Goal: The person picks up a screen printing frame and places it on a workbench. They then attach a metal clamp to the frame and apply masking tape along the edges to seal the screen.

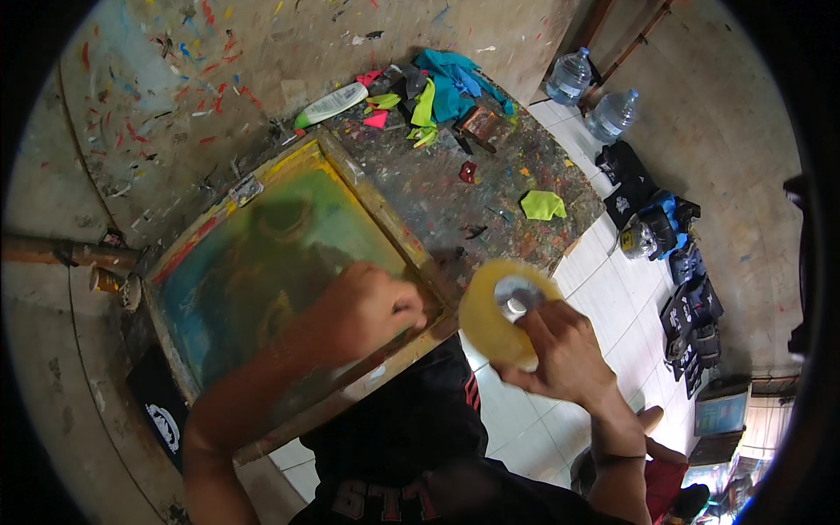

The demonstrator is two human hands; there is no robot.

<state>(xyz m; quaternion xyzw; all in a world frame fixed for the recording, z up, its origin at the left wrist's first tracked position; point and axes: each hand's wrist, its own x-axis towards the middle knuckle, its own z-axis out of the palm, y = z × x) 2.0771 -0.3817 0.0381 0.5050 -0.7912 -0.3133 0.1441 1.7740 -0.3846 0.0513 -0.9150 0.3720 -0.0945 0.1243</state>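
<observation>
My right hand [564, 354] grips a big roll of yellowish clear packing tape [483, 319], its thumb and fingers on the side nearest me and its round core facing up. A wooden-framed printing screen [357, 182] lies slanted at the table's left, its mesh stained green, yellow and blue. Over the screen's near right part is my left hand [363, 311], fingers curled in and slightly blurred. Whatever those fingers pinch, if anything, is hidden. I cannot tell whether a strip of tape runs between my hands.
Paint covers the table [516, 171]. Along its far side are a white-and-green bottle [331, 105], teal cloth scraps [451, 83] and a brown block [483, 124]. A lime scrap [543, 206] lies nearer. Water jugs [569, 77] and dark garments [691, 306] line the right wall; another person [665, 477] is lower right.
</observation>
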